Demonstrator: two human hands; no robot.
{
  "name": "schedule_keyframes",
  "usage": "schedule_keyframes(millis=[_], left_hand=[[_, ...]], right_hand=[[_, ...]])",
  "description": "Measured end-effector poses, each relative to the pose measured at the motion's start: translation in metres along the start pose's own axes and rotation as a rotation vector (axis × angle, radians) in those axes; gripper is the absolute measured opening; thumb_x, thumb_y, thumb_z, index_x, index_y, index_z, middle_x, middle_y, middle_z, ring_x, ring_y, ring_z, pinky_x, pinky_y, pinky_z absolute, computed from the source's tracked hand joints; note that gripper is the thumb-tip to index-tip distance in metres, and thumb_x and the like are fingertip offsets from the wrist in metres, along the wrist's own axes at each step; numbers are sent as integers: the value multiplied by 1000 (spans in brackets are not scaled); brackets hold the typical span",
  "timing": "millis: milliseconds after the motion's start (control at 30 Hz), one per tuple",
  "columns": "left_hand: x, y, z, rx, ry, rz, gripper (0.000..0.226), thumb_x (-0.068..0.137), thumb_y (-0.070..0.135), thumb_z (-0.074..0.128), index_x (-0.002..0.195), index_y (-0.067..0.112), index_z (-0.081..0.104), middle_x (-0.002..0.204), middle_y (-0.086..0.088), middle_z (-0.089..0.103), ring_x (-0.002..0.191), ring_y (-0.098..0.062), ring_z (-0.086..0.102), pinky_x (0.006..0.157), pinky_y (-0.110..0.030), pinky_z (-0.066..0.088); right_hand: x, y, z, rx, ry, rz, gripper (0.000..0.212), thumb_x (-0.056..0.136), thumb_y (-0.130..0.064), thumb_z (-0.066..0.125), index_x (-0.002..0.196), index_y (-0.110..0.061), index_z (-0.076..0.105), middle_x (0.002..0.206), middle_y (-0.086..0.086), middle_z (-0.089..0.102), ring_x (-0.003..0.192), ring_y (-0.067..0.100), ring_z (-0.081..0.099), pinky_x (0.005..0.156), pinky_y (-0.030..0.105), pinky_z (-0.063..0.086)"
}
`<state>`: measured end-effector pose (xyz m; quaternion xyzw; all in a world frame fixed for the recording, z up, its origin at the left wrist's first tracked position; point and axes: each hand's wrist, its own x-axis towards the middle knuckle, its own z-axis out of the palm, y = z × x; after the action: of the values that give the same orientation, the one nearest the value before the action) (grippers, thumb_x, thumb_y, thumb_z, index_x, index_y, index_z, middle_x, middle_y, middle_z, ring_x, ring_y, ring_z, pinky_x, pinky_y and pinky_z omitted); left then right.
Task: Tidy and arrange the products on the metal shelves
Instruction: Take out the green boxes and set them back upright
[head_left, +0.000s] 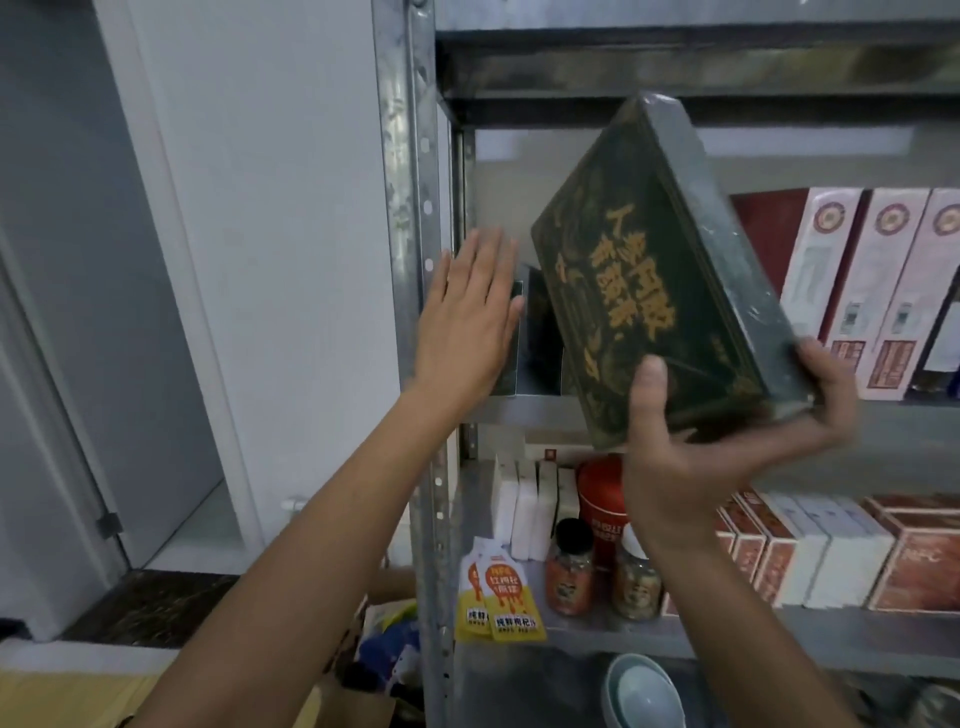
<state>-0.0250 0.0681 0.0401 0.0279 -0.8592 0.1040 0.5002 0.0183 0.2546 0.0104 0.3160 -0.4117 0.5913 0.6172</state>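
Nearest the camera, in front of the shelving, the right hand (717, 447) grips the lower corner of a dark green box (660, 270) with gold lettering, thumb pressed on its front face and fingers curled underneath. That looks like a carrying hold that leaves the rest of the box free to be slid in. The box hangs tilted and clear of the shelf, in front of the gap at the left end of the middle metal shelf (524, 410), which is probably its slot. To the left and slightly farther in, the left hand (467, 317) is flat, fingers straight and together, and holds nothing. Its palm lies against a second dark box (543, 338) standing upright beside the perforated upright post (410, 208), seemingly steadying it or pushing it aside to keep the gap open, though actual contact is hard to confirm. Below, on the lower shelf, yellow sachets (498, 597) and two jars (569, 566) sit at the front, with a red canister (602, 499) and white cartons (524, 509) behind them. Farther right on the middle shelf, pink-and-white boxes (857, 291) stand upright in a close row, spines outward, the order the green box likely has to match.
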Motion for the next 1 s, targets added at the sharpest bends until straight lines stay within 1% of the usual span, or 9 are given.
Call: schedule_keyframes(millis=[67,167,333,367,467,567,700,800,1000], left_hand=[[-1,-3,11,33,24,11,46,103,28,29,138,4,47,140,-15,51,135,-32,41,117,-44,19],[-1,-1,20,-3,112,-3,37,101,22,34,121,3,57,117,-15,62,115,-32,54,109,-44,31],[2,1,21,-57,157,-19,36,100,18,33,118,2,60,112,-14,64,108,-31,57,102,-42,39],[2,0,22,-63,165,-17,35,100,18,34,118,2,60,112,-14,65,108,-31,58,101,-42,39],[2,0,24,-67,198,-31,34,100,17,35,115,2,62,110,-13,65,107,-30,58,100,-40,37],[3,2,23,-79,198,-57,36,100,19,34,114,3,63,111,-13,66,107,-29,59,101,-39,38],[2,3,22,-83,174,-65,41,100,23,29,116,4,62,114,-12,66,111,-27,59,103,-39,38],[2,1,23,-70,170,-53,40,99,24,33,117,4,62,114,-12,66,111,-27,58,104,-39,37],[1,0,25,-76,219,-22,38,100,28,38,115,4,63,110,-12,66,106,-28,60,101,-40,38]], right_hand=[[-1,13,22,41,24,11,61,76,-4,66,116,7,21,123,6,28,123,-8,35,101,18,39],[-8,32,46,102,10,47,59,78,-6,69,121,-9,28,133,-20,31,121,1,41,97,43,49],[-17,51,64,-33,-35,-26,57,78,-5,69,120,-6,31,134,-38,27,122,-10,37,103,16,36],[-19,55,66,-50,-45,-28,56,78,-6,69,120,-6,31,134,-39,26,122,-11,37,105,20,37],[-29,64,73,-100,-86,41,56,79,-8,70,120,-16,32,133,-41,27,118,-7,42,100,65,39],[-40,70,78,-188,-129,59,57,80,-9,70,120,-18,31,129,-18,42,111,12,50,99,77,28],[-45,80,89,-321,-216,52,49,89,-30,62,124,-17,31,137,11,48,127,21,45,114,68,9],[-43,87,94,-489,-319,42,41,99,-51,38,125,-20,39,148,7,31,138,27,35,117,52,-6],[-32,104,93,-710,-465,75,38,103,-41,31,125,-28,59,156,5,25,143,30,14,116,44,-16]])
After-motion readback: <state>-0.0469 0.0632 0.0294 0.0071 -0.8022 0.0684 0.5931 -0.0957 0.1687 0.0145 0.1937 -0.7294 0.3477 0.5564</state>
